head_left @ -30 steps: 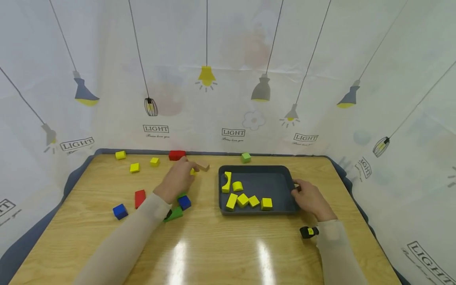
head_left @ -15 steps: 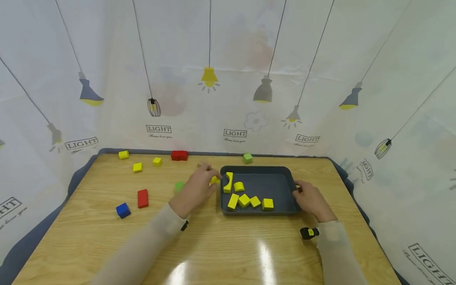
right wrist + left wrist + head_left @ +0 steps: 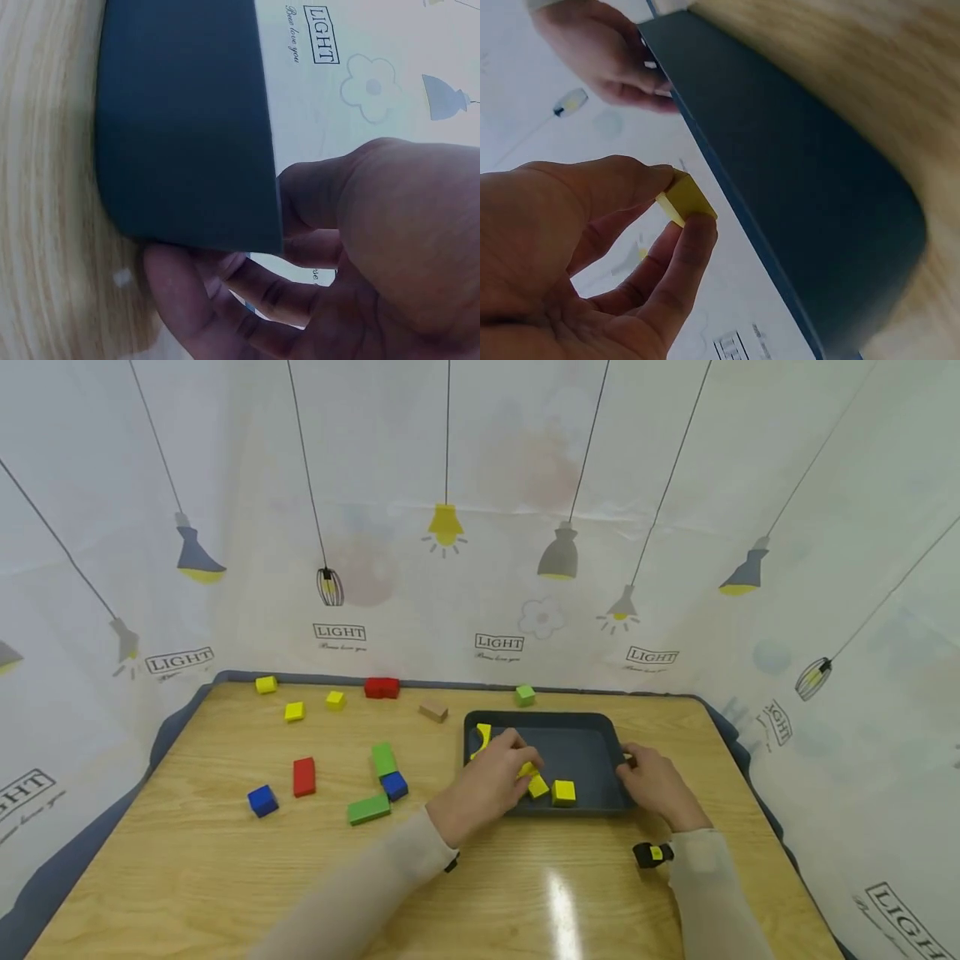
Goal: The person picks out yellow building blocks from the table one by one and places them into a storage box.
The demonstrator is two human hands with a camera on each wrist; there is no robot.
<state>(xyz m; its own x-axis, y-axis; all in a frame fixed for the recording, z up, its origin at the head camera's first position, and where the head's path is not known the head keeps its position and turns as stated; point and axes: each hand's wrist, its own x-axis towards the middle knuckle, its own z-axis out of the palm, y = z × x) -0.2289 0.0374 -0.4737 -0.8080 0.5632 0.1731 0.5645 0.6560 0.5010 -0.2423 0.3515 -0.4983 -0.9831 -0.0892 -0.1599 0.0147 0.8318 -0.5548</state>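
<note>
My left hand (image 3: 483, 789) is over the left part of the dark grey tray (image 3: 577, 743). In the left wrist view, its thumb and fingers pinch a small yellow block (image 3: 688, 199) above the tray's rim. Under and beside this hand, yellow blocks lie in the tray: an arch-cut block (image 3: 484, 733), a small block (image 3: 537, 786) and a cube (image 3: 563, 793). Others there are hidden by the hand. My right hand (image 3: 660, 783) grips the tray's right end, thumb at the rim and fingers against the outer wall, as the right wrist view shows.
Left of the tray lie green blocks (image 3: 369, 810), blue cubes (image 3: 262, 800) and a red block (image 3: 303, 777). Farther back are red blocks (image 3: 382, 687), a plain wooden block (image 3: 433, 710), a light green cube (image 3: 525, 695) and yellow blocks (image 3: 294, 711). A printed curtain hangs behind the table.
My left hand has carried a yellow block rightward, from beside the wooden block to over the tray. The green and blue blocks it covered are visible again. My right hand stays on the tray.
</note>
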